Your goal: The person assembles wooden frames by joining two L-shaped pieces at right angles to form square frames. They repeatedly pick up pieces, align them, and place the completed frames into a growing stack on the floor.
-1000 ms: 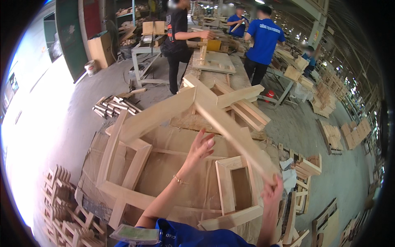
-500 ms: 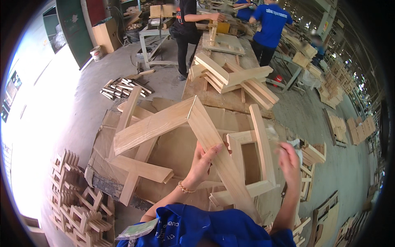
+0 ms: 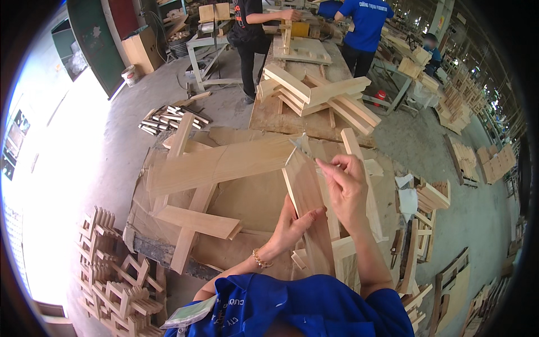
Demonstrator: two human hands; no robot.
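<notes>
An L-shaped wooden frame piece is raised over the covered bench, its mitred corner pointing away from me. My left hand grips the near leg of it, thumb across the face and fingers around the edge. Pinched in my right hand is a thin light-grey tool, whose tip meets the corner joint. A whitish line runs along that joint. Under and beside the raised piece lie other joined wooden pieces on the brown sheet.
More frame pieces are stacked on the bench ahead, where two people stand. Stacked wooden parts stand at the lower left. A white cloth lies at the right. Offcuts lie on the floor.
My right hand has come in from the right to the corner joint with the thin tool. The frame piece has shifted right and turned, and my left hand sits nearer its corner.
</notes>
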